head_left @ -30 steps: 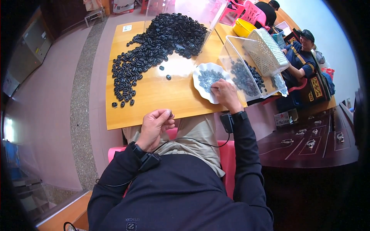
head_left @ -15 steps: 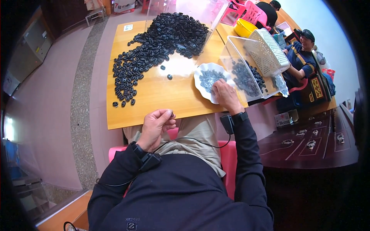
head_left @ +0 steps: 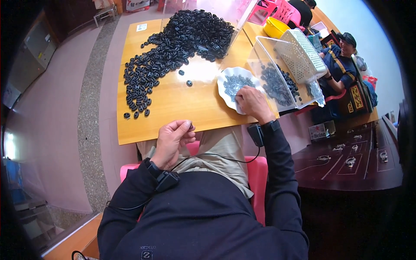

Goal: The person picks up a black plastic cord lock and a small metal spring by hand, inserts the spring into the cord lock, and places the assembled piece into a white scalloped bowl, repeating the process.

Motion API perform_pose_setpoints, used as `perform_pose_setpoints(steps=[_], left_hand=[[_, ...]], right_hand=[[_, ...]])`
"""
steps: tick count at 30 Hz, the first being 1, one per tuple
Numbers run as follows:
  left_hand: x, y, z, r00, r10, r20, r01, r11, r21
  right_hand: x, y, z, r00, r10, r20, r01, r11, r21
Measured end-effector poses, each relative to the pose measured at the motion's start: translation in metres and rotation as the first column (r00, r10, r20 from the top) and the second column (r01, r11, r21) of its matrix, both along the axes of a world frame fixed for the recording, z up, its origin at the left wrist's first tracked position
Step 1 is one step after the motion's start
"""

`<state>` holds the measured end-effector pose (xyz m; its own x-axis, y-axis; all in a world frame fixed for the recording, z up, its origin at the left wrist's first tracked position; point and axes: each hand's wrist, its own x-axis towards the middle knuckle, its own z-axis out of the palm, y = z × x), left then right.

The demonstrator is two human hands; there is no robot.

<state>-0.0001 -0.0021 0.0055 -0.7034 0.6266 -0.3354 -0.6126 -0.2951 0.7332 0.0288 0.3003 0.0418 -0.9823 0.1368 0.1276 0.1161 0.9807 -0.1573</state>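
My left hand is closed over my lap, near the table's front edge. Between its thumb and forefinger it pinches a small dark piece, mostly covered by the fingers. My right hand reaches into a white scalloped plate with its fingers bent together. Small greyish translucent pieces lie in that plate. The right fingertips are down among them, so what they grip is hidden. Farther off, black oval pieces with two holes spread leftward from a large heap. Two single black ovals lie apart, left of the plate.
A clear plastic box wall stands behind the heap. Right of the plate, a clear bin holds grey and black pieces, beside a white perforated basket and a yellow basin. A co-worker sits at the far right.
My right hand has shifted slightly left and up within the plate, its fingers still bent down into the grey pieces. The left hand keeps its pinch. The whole view has tilted a little.
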Motion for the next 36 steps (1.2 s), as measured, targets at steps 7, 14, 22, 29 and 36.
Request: perform_pose_setpoints(steps=[7,14,22,29,36], left_hand=[[0.000,0.000,0.001,1.000,0.011,0.011,-0.011,1.000,-0.002],[0.002,0.000,0.000,1.000,-0.013,0.004,0.013,1.000,-0.009],[0.004,0.002,-0.003,1.000,-0.019,-0.001,0.019,1.000,-0.012],[0.007,0.002,-0.001,1.000,-0.004,-0.002,0.004,1.000,-0.027],[0.006,0.004,-0.001,1.000,-0.001,-0.001,0.001,0.999,-0.038]], right_hand=[[0.000,-0.001,0.004,0.999,-0.040,-0.033,0.037,0.995,-0.090],[0.010,-0.002,0.007,0.990,0.067,-0.128,-0.089,0.981,-0.175],[0.026,-0.014,0.008,0.998,0.061,-0.026,-0.064,0.991,-0.120],[0.027,-0.026,0.015,0.999,0.018,-0.043,-0.023,0.992,-0.123],[0.027,-0.023,0.015,0.998,0.041,0.036,-0.037,0.993,-0.109]])
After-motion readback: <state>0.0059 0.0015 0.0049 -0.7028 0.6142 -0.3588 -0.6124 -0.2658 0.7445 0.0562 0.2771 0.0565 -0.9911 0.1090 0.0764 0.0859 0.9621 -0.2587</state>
